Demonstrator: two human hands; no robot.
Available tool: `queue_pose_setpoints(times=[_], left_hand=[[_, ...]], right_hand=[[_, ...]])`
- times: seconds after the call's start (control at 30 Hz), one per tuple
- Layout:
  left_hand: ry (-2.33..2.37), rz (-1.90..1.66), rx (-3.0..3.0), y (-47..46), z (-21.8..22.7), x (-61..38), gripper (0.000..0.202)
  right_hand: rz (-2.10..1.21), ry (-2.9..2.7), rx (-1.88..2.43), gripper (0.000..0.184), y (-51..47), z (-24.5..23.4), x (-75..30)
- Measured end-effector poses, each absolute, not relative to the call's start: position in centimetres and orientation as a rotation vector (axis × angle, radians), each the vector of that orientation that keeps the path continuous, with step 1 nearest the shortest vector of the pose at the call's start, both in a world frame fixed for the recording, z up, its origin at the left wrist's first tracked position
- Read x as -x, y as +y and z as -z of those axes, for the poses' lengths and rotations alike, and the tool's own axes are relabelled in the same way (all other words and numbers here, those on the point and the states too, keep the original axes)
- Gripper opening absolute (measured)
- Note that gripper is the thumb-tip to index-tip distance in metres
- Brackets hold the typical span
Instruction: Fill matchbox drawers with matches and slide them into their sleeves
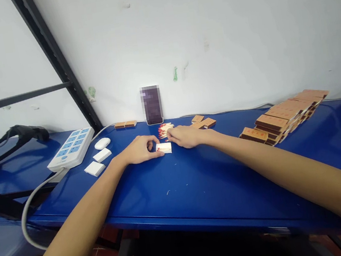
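My left hand (140, 149) rests on the blue table (198, 183) with its fingers curled round the left end of a small white matchbox tray (164, 147). My right hand (184, 136) lies just right of the tray, fingers bent and pinched toward the loose pile of red-tipped matches (165, 129) behind it. What the right fingertips hold is too small to make out. The tray lies flat on the table between both hands.
Brown matchboxes lie stacked in rows at the right (284, 119), with a few more behind the hands (203, 121) and near the wall (125, 124). A phone (152, 105) leans on the wall. A power strip (71, 149), a white mouse (102, 143) and two white boxes (98, 162) sit at the left.
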State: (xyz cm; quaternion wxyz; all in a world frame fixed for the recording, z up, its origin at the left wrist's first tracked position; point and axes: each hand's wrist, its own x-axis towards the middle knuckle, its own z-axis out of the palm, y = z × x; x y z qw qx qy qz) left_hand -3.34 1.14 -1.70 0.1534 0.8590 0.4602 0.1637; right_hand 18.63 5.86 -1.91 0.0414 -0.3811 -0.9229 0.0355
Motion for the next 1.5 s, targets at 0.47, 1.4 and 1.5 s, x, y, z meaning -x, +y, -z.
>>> queue_pose_setpoints(times=[0.47,1.4,1.5], left_hand=[[1.357,-0.512,-2.558,1.1,1.8,3.0,0.046],[1.506,-0.163,-2.7,1.2,2.1,3.0,0.082],[1.507,-0.165,-2.682,1.2,2.0,3.0,0.086]], right_hand=[[-0.268,-2.714,0.989,0.02,3.4,-0.1,-17.3],[-0.13,-2.597,1.068,0.026,5.8,2.8,-18.0],[-0.153,-2.584,1.091,0.022,5.8,2.5,-18.3]])
